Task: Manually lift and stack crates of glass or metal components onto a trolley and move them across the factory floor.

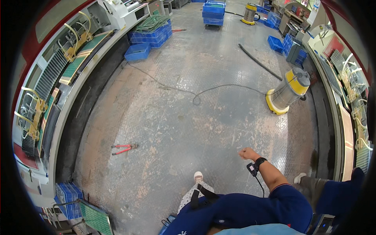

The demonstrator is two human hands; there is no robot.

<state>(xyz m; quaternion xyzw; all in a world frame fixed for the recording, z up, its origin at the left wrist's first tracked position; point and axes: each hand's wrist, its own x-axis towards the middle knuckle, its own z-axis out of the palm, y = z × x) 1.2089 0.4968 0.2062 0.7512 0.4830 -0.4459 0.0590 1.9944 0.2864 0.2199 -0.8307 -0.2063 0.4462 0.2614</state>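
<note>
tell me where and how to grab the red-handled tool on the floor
Probably both red handles together, close to where they meet, coming from above: the tool lies flat on the floor, its handles forming a narrow V that opens left, with the head at the right.

Offers nothing legible, whether word, number or sign. Shows only a small white mark (182,233) low on the navy shirt (250,207), at the bottom edge of the view, and a tiny pale mark (222,221) on the same cloth, both too small to make out. Shows also a pale patch on the small device (252,168) just beside the black wristband (261,161), likewise unreadable at this size.
</note>
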